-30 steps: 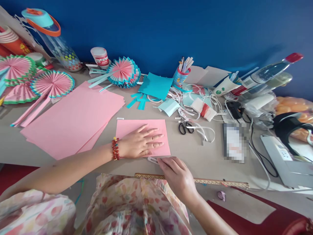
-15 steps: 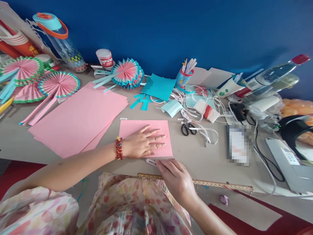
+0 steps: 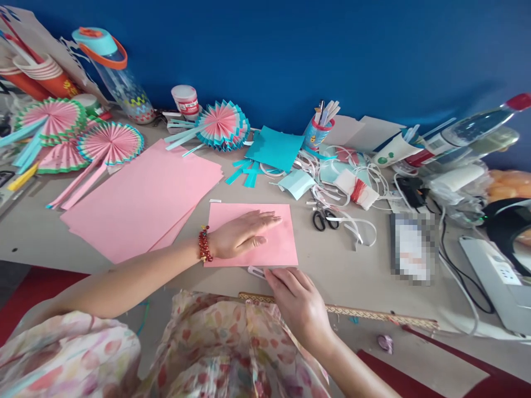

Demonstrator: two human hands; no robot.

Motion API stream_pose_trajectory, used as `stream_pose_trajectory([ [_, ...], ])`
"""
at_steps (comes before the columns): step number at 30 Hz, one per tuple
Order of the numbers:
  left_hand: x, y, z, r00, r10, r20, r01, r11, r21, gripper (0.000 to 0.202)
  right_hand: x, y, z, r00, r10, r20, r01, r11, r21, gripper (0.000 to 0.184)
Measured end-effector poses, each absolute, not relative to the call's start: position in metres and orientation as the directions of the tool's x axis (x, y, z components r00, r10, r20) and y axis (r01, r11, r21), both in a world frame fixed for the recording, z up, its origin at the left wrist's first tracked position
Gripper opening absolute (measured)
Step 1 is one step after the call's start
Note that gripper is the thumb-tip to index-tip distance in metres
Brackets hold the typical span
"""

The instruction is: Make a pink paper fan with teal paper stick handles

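My left hand (image 3: 244, 235) rests on a small pink sheet of paper (image 3: 286, 251), tilted toward its side with the fingers stretched out and close together. A red beaded bracelet (image 3: 204, 244) circles that wrist. Just below the sheet's near edge, my right hand (image 3: 296, 296) is closed on a slim, pale utility knife (image 3: 256, 271) with a slot in its handle; most of it is hidden under the fingers. Larger pink sheets (image 3: 141, 199) lie stacked to the left. Black-handled scissors (image 3: 325, 219) lie to the right of the small sheet.
Folded paper fans (image 3: 111, 143) and a water bottle (image 3: 120, 83) stand at the back left. Teal paper (image 3: 274, 148), a pen cup (image 3: 318, 132) and tangled white strips (image 3: 365, 229) lie behind. A power strip (image 3: 493, 271) and cables are at right.
My left hand has gone from flat with spread fingers to tilted with its fingers together. The right hand keeps its place by the sheet's near edge. The view has shifted slightly.
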State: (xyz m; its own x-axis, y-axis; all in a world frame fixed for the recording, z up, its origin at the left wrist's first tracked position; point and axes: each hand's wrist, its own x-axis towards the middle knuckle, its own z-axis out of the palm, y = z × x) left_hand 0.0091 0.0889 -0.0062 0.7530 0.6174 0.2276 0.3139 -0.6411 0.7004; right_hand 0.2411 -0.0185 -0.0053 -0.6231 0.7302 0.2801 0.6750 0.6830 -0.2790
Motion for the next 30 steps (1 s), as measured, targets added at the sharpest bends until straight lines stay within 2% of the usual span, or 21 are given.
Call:
stream_pose_trajectory([
  [13,0.011,0.088,-0.002,0.743,0.644,0.182,0.358,-0.612,0.705,0.051,0.234,-0.021,-0.006,-0.646,0.702,0.301,0.657,0.711,-0.249,0.035],
  [30,0.010,0.089,-0.002,0.742,0.646,0.179,0.351,-0.601,0.718,0.052,0.217,-0.020,-0.006,-0.662,0.689,0.294,0.630,0.724,-0.280,0.037],
])
